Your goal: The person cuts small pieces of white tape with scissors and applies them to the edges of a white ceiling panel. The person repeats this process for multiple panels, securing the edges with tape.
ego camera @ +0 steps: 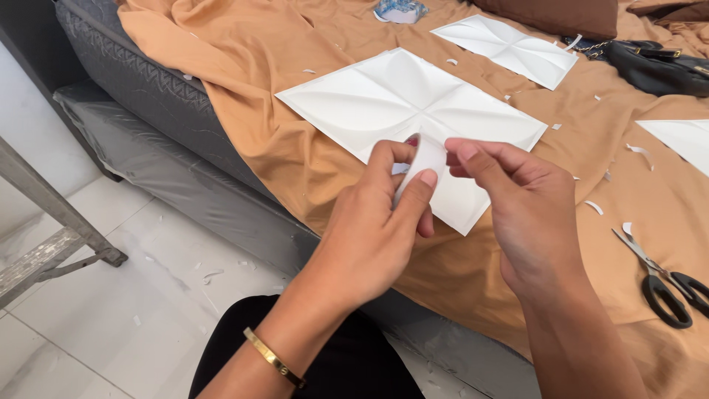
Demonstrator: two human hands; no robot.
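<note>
We see the left hand (pixel 380 222) pinching a small white roll of tape (pixel 422 164) between thumb and fingers, held above the near corner of a square white embossed panel (pixel 399 96) on the tan bedsheet (pixel 310 162). The right hand (pixel 524 214) touches the roll's right edge with closed fingertips. Black-handled scissors (pixel 661 277) lie at the right.

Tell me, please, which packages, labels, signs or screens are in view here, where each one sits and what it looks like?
Crumpled packet or wrapper: top edge of the bed, on the orange sheet, blue and white; too small to tell more.
No labels, signs or screens show.
</note>
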